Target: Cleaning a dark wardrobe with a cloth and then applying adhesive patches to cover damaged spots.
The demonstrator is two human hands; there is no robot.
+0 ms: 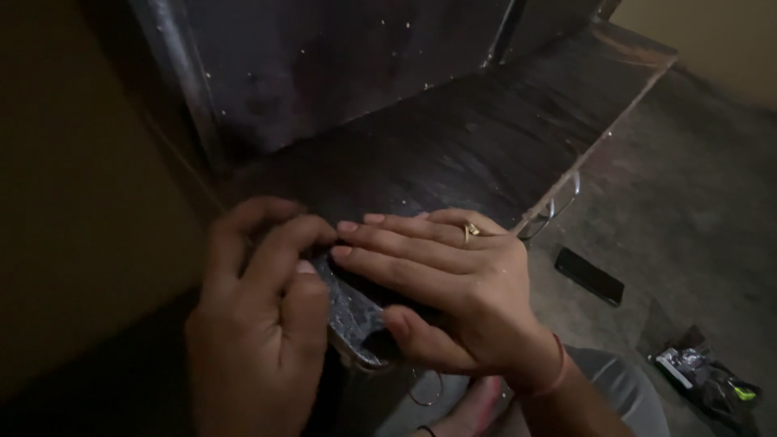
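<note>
Both hands meet over a small grey metal piece [356,316] at the near edge of a dark wooden board [486,137]. Left hand [255,324] is curled, thumb and forefinger pinched at the piece's upper end, though the grip itself is hidden. Right hand [453,283] lies almost flat, fingers stretched out together across the piece, thumb tucked under its lower end — pressing rather than grasping. It looks like a holding-and-aligning step, the piece being steadied against the board. Any next move would call for firm downward pressure and a fine pinch. On the floor to the right lie a black phone [589,276] and a crumpled packet [708,380].
</note>
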